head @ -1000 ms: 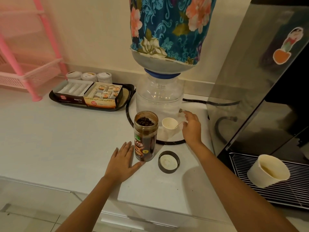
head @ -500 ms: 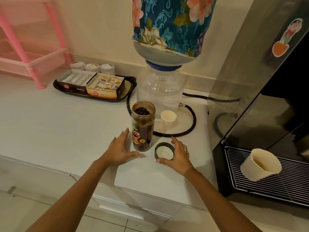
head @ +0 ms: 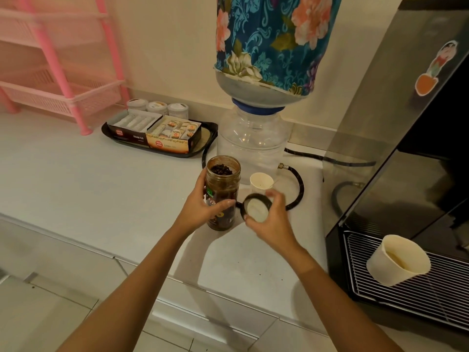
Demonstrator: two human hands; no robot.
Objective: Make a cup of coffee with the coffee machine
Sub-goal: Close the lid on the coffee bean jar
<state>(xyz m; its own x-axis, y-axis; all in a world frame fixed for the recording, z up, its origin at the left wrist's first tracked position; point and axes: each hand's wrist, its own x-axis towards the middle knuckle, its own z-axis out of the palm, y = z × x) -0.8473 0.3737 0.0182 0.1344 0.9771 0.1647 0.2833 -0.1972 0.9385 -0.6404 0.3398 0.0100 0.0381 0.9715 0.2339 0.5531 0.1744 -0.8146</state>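
Bare counter (head: 101, 189) lies left of the jar (head: 222, 191); small cup (head: 261, 182) and hose (head: 297, 189) crowd behind.

Two open tea boxes sit on a black tray (head: 208, 138) near the counter's back edge. The dark box (head: 128, 133) reads "ASSAM TEA" in white beside a round red logo; the fine print is too small to read. The orange box (head: 168, 143) carries a similar red logo, its lettering illegible. The coffee jar (head: 223, 189) label is blurred and partly covered.

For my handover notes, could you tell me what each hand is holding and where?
The left hand grips the coffee jar around its middle; the right hand holds the lid by its rim.
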